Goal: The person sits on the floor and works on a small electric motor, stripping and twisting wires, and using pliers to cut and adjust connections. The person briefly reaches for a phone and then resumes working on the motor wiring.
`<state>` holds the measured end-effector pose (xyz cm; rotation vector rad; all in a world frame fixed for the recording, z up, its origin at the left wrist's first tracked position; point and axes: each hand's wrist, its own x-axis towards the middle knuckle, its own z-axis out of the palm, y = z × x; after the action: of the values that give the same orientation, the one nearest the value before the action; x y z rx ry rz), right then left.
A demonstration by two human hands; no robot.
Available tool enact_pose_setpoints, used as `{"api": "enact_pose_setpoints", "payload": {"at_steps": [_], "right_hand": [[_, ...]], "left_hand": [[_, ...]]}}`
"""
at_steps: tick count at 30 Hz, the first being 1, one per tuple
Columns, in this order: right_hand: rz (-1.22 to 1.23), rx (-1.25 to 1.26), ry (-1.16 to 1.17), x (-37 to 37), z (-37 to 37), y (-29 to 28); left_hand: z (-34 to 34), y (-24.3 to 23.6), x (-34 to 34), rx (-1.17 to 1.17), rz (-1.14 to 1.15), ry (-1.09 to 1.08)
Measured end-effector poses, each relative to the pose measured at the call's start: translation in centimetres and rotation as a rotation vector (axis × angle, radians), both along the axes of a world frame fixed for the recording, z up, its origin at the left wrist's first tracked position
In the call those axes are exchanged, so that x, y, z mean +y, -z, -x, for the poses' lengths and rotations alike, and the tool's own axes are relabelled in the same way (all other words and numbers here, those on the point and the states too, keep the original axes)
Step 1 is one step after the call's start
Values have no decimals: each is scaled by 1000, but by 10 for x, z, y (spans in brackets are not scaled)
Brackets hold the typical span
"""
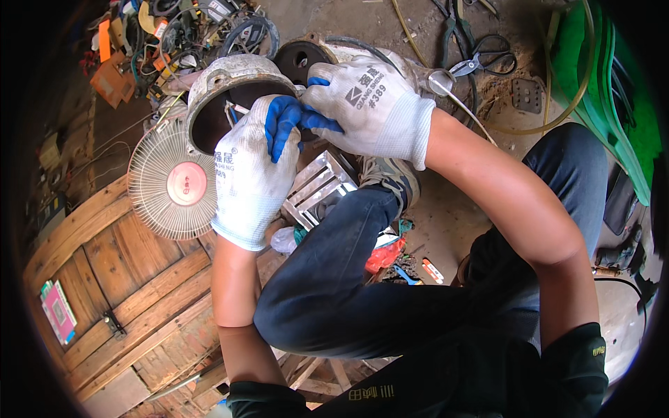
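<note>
Both my hands wear white knit gloves with blue coated palms. My left hand (254,171) is closed, its fingertips bunched at the open mouth of a worn, round metal housing (226,72) like a motor casing. Against those fingers presses my right hand (366,104), also closed, coming in from the right. Whatever the fingers pinch is hidden between the gloves. Thin wire-like pieces (237,108) show inside the casing, just beside the left glove. A dark round metal part (298,58) with a hole lies behind the right fingers.
An electric fan (167,174) with a pink hub stands left of the casing, above wooden boards (125,265). Cables and scrap (174,42) pile up at the far left. Pliers (453,38), scissors (484,59) and a green plastic tub (599,90) lie right. A slotted metal frame (317,182) sits below my hands.
</note>
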<state>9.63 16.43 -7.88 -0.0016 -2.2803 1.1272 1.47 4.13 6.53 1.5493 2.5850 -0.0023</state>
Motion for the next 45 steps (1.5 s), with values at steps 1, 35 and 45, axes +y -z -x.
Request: {"api": "enact_pose_setpoints", "payload": {"at_steps": [1,35,45], "right_hand": [[-45,-19,17,-1,0,-1],[-11,-189,-254,40,2,-28],[-95,118,-4,18,-2,-15]], "left_hand": [[-1,2,1,7,-2,-3],[8,19,-28,-55,-146,116],[9,25,-25,-83,-179,77]]}}
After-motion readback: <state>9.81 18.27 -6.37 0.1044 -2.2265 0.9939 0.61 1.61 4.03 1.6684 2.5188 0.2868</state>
